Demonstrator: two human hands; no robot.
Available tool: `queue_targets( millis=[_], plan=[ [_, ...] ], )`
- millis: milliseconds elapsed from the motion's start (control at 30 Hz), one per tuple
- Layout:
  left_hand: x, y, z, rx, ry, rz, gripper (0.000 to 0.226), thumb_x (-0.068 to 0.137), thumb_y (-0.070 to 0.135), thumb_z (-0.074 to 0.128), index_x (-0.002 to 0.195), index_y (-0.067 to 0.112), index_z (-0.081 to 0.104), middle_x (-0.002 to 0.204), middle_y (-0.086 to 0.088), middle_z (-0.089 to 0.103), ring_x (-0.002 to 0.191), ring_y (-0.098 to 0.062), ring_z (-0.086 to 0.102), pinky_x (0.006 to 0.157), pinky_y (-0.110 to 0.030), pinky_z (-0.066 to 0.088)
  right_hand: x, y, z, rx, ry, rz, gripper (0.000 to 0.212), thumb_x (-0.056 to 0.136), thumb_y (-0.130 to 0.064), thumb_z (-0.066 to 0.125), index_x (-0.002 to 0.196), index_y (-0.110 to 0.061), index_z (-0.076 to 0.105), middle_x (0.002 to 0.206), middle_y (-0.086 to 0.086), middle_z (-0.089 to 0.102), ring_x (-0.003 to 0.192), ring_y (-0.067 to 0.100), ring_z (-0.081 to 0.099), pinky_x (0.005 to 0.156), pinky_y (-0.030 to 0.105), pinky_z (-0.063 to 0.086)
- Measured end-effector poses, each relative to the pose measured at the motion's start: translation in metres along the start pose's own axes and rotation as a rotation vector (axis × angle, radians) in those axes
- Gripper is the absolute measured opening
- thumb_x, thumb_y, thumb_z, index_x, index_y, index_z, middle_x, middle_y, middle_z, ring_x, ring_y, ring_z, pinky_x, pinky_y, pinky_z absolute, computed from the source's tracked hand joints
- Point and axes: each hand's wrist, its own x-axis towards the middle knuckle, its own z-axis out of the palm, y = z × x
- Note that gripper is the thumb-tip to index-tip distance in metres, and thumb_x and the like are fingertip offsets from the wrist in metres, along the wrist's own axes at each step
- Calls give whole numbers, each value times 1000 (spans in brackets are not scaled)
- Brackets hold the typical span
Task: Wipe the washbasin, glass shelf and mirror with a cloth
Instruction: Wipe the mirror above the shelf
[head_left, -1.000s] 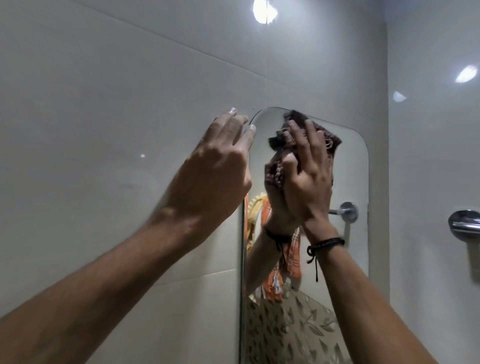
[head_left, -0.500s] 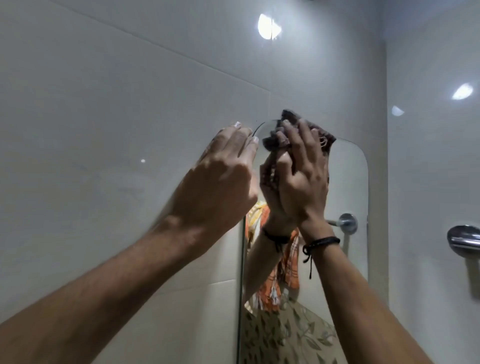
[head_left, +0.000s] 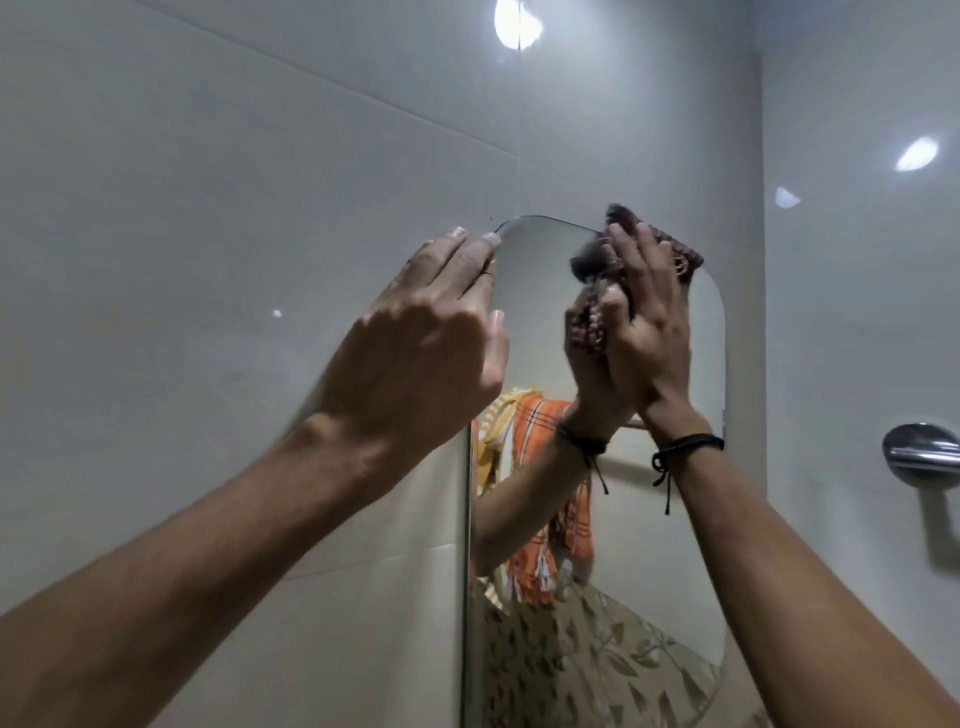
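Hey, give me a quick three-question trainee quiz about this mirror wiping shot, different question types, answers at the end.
1. True or false: the left hand holds the cloth.
2. Where on the mirror does the right hand press the cloth? A) top, B) middle, C) bottom edge.
3. Fill in: the left hand's fingers end by the mirror's top ____ corner.
Key: 1 false; 2 A; 3 left.
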Motion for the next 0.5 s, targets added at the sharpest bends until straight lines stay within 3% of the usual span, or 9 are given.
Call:
queue_targets(
  millis=[133, 267, 400, 500],
  plan=[
    [0, 0, 0, -11, 14, -6, 47, 94, 18, 50, 136, -3, 57, 144, -12, 55, 135, -25, 47, 116, -29, 33, 6, 52, -10, 21, 63, 281, 58, 97, -52, 30, 153, -41, 34, 165, -7, 23, 153, 14, 16, 124, 45, 16],
    [-1, 4, 2, -8, 67, -20, 41, 91, 15, 54, 128, 0, 64, 140, -8, 60, 129, -24, 54, 106, -25, 35, -7, 85, -22, 95, 71, 507, 56, 99, -50, 32, 154, -41, 32, 165, -6, 23, 151, 12, 20, 124, 43, 17],
    [1, 6, 3, 3, 67, -11, 40, 92, 16, 53, 124, -3, 65, 137, -11, 61, 128, -26, 55, 104, -30, 27, -29, 85, -26, 79, 74, 583, 52, 103, -43, 33, 155, -40, 30, 166, -6, 22, 152, 9, 17, 123, 32, 11],
    [2, 5, 3, -30, 46, -18, 40, 94, 14, 48, 127, -2, 63, 139, -11, 59, 130, -25, 52, 106, -27, 30, -44, 76, -23, 66, 94, 635, 53, 101, -45, 32, 154, -43, 30, 166, -7, 21, 152, 10, 17, 123, 33, 11]
  ],
)
